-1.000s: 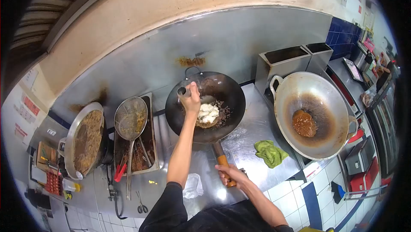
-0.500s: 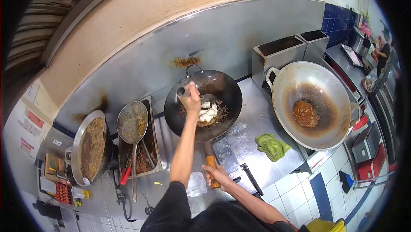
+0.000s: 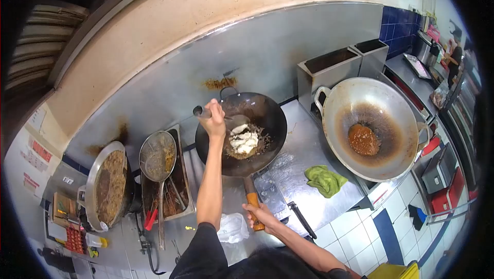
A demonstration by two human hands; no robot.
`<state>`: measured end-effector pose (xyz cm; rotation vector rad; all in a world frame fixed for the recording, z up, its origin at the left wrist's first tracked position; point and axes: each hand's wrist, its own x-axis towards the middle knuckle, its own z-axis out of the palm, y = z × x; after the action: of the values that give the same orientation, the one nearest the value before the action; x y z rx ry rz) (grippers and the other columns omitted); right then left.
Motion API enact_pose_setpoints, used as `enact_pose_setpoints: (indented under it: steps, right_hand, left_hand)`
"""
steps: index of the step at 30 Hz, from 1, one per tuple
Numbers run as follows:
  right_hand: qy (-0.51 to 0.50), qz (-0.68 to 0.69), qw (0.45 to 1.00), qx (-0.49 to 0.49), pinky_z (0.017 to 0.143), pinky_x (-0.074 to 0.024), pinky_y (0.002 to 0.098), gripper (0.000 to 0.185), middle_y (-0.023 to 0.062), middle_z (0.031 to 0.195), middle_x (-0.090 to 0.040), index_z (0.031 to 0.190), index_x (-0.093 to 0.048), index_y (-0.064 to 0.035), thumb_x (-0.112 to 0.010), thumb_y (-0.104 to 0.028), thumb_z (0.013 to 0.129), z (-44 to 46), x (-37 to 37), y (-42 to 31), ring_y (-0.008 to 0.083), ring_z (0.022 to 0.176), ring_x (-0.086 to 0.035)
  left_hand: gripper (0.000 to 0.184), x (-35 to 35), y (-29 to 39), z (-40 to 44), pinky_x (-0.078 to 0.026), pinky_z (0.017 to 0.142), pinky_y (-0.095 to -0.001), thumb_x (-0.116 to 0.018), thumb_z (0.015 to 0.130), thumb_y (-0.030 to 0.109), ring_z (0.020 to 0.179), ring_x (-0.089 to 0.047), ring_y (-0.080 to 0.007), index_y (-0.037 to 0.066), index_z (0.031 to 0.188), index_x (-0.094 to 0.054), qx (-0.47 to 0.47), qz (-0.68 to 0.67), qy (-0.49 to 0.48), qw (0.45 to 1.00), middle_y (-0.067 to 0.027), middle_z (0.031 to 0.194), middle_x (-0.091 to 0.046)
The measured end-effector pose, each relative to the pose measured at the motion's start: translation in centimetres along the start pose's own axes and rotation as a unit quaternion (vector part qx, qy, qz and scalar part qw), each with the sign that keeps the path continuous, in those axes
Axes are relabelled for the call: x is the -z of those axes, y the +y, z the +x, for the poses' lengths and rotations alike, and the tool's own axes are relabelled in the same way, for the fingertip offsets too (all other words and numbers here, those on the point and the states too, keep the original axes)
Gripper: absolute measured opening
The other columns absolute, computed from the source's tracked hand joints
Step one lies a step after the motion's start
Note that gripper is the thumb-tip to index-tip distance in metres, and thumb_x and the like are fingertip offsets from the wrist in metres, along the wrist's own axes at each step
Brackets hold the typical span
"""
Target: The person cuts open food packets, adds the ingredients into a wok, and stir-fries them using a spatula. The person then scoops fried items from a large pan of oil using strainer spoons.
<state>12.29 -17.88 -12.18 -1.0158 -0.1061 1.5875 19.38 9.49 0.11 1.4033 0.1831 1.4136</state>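
Note:
A dark wok point(image 3: 267, 148) sits on the stove, holding a soft white lump of food point(image 3: 244, 141) among small browned bits. My left hand point(image 3: 213, 117) is closed around the handle of a ladle, above the wok's left side. The rounded metal head of the ladle point(image 3: 239, 120) lies at the back edge of the white food and is partly hidden. With fingers wrapped round it, my right hand point(image 3: 260, 216) grips the wooden wok handle point(image 3: 251, 200) at the near side.
At right stands a large metal wok point(image 3: 396, 109) with brown sauce, near a green cloth point(image 3: 325, 181). At left are a strainer point(image 3: 158, 155) over a tray and a pan of brown food point(image 3: 110, 186). A person point(image 3: 454, 60) stands far right.
My left hand has shifted left with the ladle handle. The white food looks more gathered toward the wok's middle. My right hand stays on the wok handle, and the view has shifted slightly.

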Motion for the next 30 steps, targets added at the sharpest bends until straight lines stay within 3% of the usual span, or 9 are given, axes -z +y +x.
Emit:
enact_pose_setpoints:
  steps: [3,7,11,13,15,19,22,27,30]
  right_hand:
    - [0.006,-0.002,1.000,-0.005,0.041,-0.0421,0.0257,0.026,-0.0003,0.060,-0.048,0.087,-0.045,-0.0105,-0.067,-0.024,0.088,0.0,-0.1,0.1,0.0102,0.045,-0.048]
    - [0.001,0.000,1.000,0.004,0.041,-0.0430,0.0260,0.026,-0.0002,0.061,-0.050,0.087,-0.045,-0.0102,-0.066,-0.026,0.088,0.3,0.5,0.1,0.0103,0.045,-0.049]
    - [-0.011,-0.030,0.999,0.012,0.039,-0.0423,0.0258,0.029,0.0011,0.061,-0.051,0.089,-0.045,-0.0092,-0.067,-0.027,0.087,0.6,1.1,0.4,0.0111,0.045,-0.050]
    - [-0.012,-0.017,1.000,0.018,0.039,-0.0424,0.0260,0.028,0.0011,0.060,-0.051,0.088,-0.045,-0.0088,-0.067,-0.026,0.087,0.1,0.8,-0.2,0.0110,0.045,-0.050]
    - [0.014,-0.014,1.000,0.003,0.040,-0.0428,0.0259,0.027,0.0005,0.060,-0.050,0.087,-0.045,-0.0094,-0.067,-0.025,0.088,0.3,0.7,0.0,0.0106,0.045,-0.049]
    - [-0.015,-0.014,1.000,0.008,0.042,-0.0441,0.0268,0.029,0.0002,0.061,-0.051,0.093,-0.045,-0.0087,-0.067,-0.027,0.087,0.8,1.5,0.5,0.0103,0.046,-0.050]
    - [-0.013,-0.018,1.000,0.015,0.041,-0.0425,0.0266,0.027,0.0002,0.060,-0.050,0.088,-0.045,-0.0091,-0.066,-0.026,0.088,0.4,1.4,-0.2,0.0104,0.045,-0.049]
    - [-0.021,-0.010,1.000,0.011,0.040,-0.0411,0.0260,0.025,-0.0001,0.060,-0.048,0.085,-0.045,-0.0093,-0.065,-0.024,0.089,0.1,1.6,-0.2,0.0100,0.045,-0.048]
    - [-0.010,-0.004,1.000,0.013,0.040,-0.0411,0.0257,0.025,-0.0001,0.059,-0.048,0.084,-0.045,-0.0094,-0.065,-0.024,0.089,0.3,1.8,-0.3,0.0097,0.045,-0.047]
  left_hand:
    - [0.038,-0.7,-1.5,-0.2,-0.024,0.041,-0.0226,-0.053,0.094,0.017,0.044,-0.032,-0.0033,0.010,0.058,-0.043,0.003,0.075,0.051,0.996,0.0058,0.051,-0.036]
    - [0.035,0.8,-0.3,-0.7,-0.027,0.043,-0.0225,-0.055,0.093,0.017,0.045,-0.037,-0.0038,0.007,0.060,-0.047,0.008,-0.044,-0.042,0.998,0.0046,0.053,-0.042]
    - [0.037,1.0,-0.1,-2.6,-0.025,0.044,-0.0240,-0.052,0.094,0.019,0.047,-0.033,-0.0043,0.009,0.059,-0.044,0.042,0.093,0.017,0.995,0.0058,0.054,-0.037]
    - [0.038,1.6,3.1,-3.5,-0.026,0.045,-0.0240,-0.052,0.094,0.018,0.047,-0.034,-0.0051,0.009,0.059,-0.041,0.043,0.001,-0.057,0.997,0.0052,0.054,-0.038]
    - [0.038,0.9,3.9,-5.1,-0.027,0.045,-0.0239,-0.051,0.094,0.018,0.048,-0.034,-0.0051,0.009,0.059,-0.041,0.033,0.090,-0.016,0.995,0.0045,0.053,-0.038]
    - [0.039,2.0,3.9,-5.5,-0.025,0.044,-0.0249,-0.049,0.095,0.017,0.046,-0.033,-0.0056,0.010,0.058,-0.039,0.065,0.070,-0.015,0.995,0.0041,0.052,-0.037]
    - [0.041,1.7,6.8,-7.0,-0.021,0.044,-0.0258,-0.044,0.096,0.016,0.047,-0.029,-0.0056,0.010,0.057,-0.037,0.013,0.010,-0.096,0.995,0.0045,0.052,-0.034]
    - [0.043,0.7,6.1,-7.7,-0.021,0.044,-0.0260,-0.047,0.096,0.018,0.047,-0.029,-0.0065,0.009,0.056,-0.032,0.055,0.081,-0.075,0.992,0.0043,0.051,-0.032]
    - [0.044,0.5,9.2,-7.8,-0.020,0.044,-0.0263,-0.045,0.094,0.016,0.046,-0.028,-0.0063,0.009,0.054,-0.029,0.031,-0.012,-0.122,0.992,0.0037,0.050,-0.031]
